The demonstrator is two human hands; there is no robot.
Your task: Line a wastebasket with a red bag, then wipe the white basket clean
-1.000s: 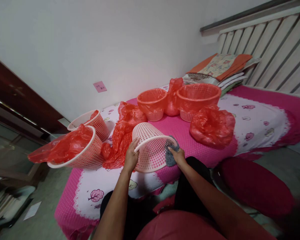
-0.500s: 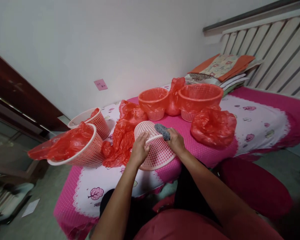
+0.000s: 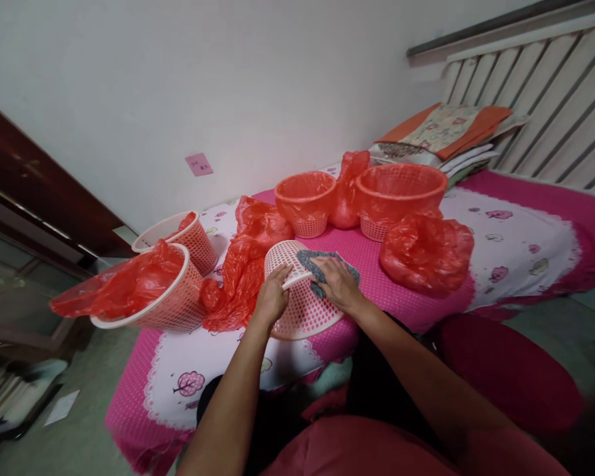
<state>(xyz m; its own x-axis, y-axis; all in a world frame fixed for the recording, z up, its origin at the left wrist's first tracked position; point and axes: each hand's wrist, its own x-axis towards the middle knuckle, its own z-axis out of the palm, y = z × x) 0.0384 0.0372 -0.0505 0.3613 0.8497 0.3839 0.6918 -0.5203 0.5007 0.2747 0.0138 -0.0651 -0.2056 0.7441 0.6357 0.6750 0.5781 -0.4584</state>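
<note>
A pale pink perforated plastic basket point(image 3: 310, 314) is in front of me on the bed, tipped over; its exact orientation is hard to make out. My left hand point(image 3: 274, 297) grips its edge on the left side, fingers bent over the pale band. My right hand point(image 3: 338, 284) holds a grey cloth point(image 3: 308, 259) pressed against the same edge on the right, with part of the cloth spread out past the fingers. Crumpled red plastic bags point(image 3: 242, 271) lie just left of the basket.
Two baskets lined with red bags point(image 3: 305, 195) point(image 3: 401, 182) stand behind. A bunched red bag point(image 3: 426, 254) lies at the right. Two more pink baskets point(image 3: 191, 301) point(image 3: 201, 244) are at the left. Folded cloths point(image 3: 443, 135) sit by the radiator point(image 3: 540, 99). A dark red stool point(image 3: 510, 370) is at lower right.
The grey cloth has gone from bunched in my right fist to spread wider under the fingers across the basket's edge. My left hand has shifted slightly down and left along the edge.
</note>
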